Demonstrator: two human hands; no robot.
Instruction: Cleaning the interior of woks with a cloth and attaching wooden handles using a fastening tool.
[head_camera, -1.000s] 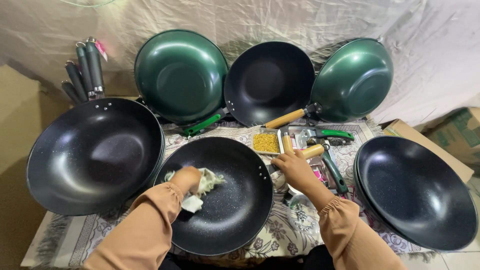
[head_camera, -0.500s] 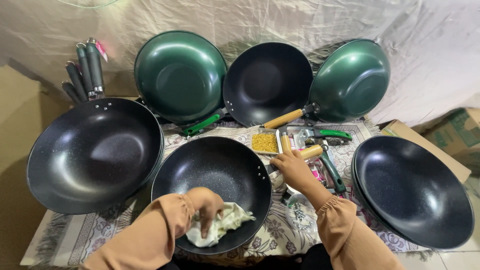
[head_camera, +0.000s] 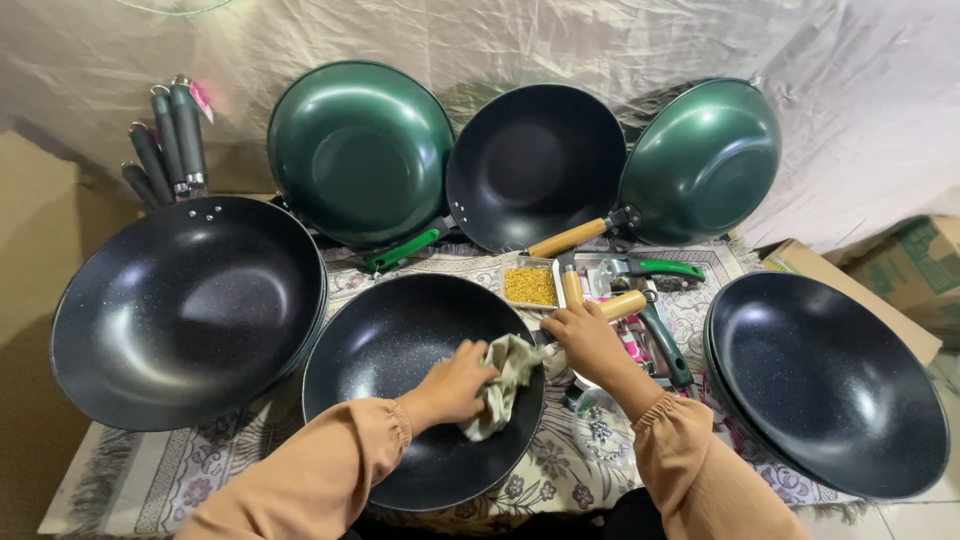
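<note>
Pressing a crumpled pale grey-green cloth (head_camera: 503, 385) against the inner right wall of a round black speckled non-stick wok (head_camera: 400, 370), the left hand (head_camera: 455, 385) is curled shut over the cloth's near fold. The wok sits at the near middle of the surface (head_camera: 590, 455) — a patterned cream-and-grey mat — with its bowl open upward and a dull sheen on its dark coating. Its light wooden handle (head_camera: 625, 304) runs from the rim toward the far right, so the pan's long axis lies slanted from near left to far right. The right hand (head_camera: 588, 340) is closed around that handle close to the rim.

Just beyond the handle stands a small square tray of yellow grains (head_camera: 529, 285). A larger black wok (head_camera: 190, 305) lies to the left, another black wok (head_camera: 825, 380) to the right. At the far side, leaning on a cream sheet, stand a green wok (head_camera: 360, 150), a black wok with wooden handle (head_camera: 535, 165) and a second green wok (head_camera: 705, 160).
</note>
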